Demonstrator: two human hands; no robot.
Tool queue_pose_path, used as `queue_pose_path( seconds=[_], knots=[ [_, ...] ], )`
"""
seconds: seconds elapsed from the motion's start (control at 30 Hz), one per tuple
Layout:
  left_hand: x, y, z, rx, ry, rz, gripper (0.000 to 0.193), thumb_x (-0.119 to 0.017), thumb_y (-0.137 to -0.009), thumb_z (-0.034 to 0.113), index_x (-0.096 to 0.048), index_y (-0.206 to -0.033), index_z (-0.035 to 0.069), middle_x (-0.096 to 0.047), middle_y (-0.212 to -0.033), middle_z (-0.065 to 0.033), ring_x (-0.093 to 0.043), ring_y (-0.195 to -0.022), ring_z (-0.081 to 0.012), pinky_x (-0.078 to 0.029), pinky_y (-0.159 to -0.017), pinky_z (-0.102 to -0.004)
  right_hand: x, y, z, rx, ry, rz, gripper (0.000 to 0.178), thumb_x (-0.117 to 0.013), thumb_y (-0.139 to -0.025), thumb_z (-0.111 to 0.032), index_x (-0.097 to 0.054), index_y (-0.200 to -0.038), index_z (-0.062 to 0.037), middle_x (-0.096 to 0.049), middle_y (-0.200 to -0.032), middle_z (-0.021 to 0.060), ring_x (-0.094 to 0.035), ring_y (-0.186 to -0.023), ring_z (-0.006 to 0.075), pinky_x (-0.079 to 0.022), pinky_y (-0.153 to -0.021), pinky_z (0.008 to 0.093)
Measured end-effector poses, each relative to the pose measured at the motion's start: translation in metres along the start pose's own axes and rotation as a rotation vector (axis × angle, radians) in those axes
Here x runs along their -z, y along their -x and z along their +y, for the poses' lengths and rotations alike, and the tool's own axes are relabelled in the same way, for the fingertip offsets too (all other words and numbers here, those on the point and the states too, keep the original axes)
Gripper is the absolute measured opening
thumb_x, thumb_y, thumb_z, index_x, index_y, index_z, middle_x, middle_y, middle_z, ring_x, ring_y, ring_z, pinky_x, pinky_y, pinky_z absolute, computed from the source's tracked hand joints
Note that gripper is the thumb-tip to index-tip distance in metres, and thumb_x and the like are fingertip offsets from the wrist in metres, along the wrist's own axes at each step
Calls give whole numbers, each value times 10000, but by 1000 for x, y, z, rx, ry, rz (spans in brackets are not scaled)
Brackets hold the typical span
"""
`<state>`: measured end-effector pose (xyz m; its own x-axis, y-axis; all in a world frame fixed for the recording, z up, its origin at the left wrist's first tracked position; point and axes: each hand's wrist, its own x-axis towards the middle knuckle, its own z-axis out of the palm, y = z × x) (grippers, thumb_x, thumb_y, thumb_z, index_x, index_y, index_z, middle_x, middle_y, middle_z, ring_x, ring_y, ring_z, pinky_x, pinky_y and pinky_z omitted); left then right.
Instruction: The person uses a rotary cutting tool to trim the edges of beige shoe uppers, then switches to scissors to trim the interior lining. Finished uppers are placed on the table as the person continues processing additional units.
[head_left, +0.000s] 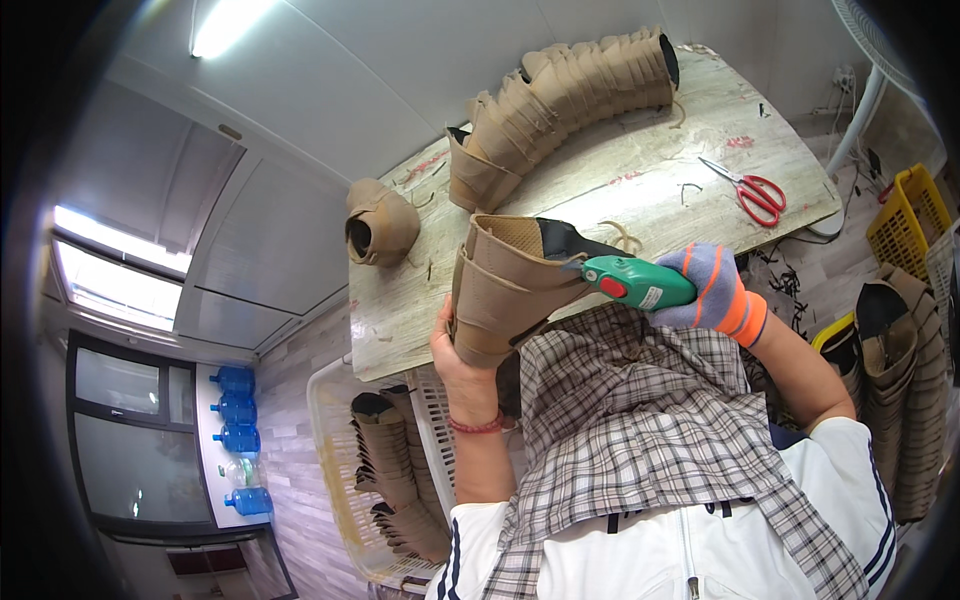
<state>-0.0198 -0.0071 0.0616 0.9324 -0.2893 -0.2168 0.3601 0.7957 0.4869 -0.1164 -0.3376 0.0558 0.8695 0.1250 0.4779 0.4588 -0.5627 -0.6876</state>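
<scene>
A tan boot upper [505, 300] with a black piece at its opening is held up by my left hand [465, 370] at the table's near edge. My left hand is bare, with the thumb along the upper's side and the other fingers mostly hidden behind it. My right hand [715, 290], in a grey and orange glove, is closed around a green handheld power cutter [640, 282] with a red button. The cutter's tip meets the upper's top rim beside the black piece; the blade itself is too small to make out.
On the worn table [600, 195] lie a curved stack of tan uppers [570, 110], a single upper [383, 222] and red-handled scissors [750, 190]. A white basket [335, 420] of uppers stands at left. More uppers [890, 380] and a yellow basket [905, 215] are at right.
</scene>
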Motion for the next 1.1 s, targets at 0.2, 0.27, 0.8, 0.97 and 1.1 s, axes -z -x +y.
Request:
queue_pose_path(
  seconds=[0.2,0.27,0.8,0.97,1.1],
  knots=[
    [-32,40,8,-457,-794,32,334,-630,-921,127,-598,-1209,-39,-650,-1165,-140,-610,-1064,-213,-477,-932,-332,-7,10,-5,-53,-109,94,529,-891,-582,-268,-684,-995,-11,-691,-809,127,-674,-691,247,-521,-643,321],
    [-41,43,26,-730,-1312,113,331,-722,-861,91,-638,-1142,-62,-665,-1121,-124,-595,-1005,-170,-453,-900,-292,5,22,-2,-153,-61,106,504,-873,-581,-224,-682,-992,-5,-692,-791,121,-676,-688,216,-525,-646,306],
    [-31,-181,225,-1097,-2331,355,371,-698,-834,341,-662,-824,-28,-659,-870,-228,-615,-835,-427,-484,-757,-485,1,23,0,-343,-19,68,501,-868,-612,-229,-667,-982,43,-685,-756,97,-635,-651,138,-519,-616,288],
    [-98,-90,192,-1027,-696,-103,273,-732,-860,154,-650,-1059,-14,-685,-1044,-92,-646,-964,-231,-524,-844,-377,0,8,4,-392,-94,70,472,-848,-638,-209,-660,-985,51,-674,-732,83,-616,-633,112,-512,-599,276],
    [-99,-45,159,-506,-313,-47,305,-581,-946,160,-597,-1216,21,-648,-1179,-128,-628,-1065,-297,-501,-950,-455,-5,-3,8,-136,-3,226,510,-882,-632,-280,-669,-996,5,-687,-760,128,-671,-654,222,-527,-619,318]
  ],
)
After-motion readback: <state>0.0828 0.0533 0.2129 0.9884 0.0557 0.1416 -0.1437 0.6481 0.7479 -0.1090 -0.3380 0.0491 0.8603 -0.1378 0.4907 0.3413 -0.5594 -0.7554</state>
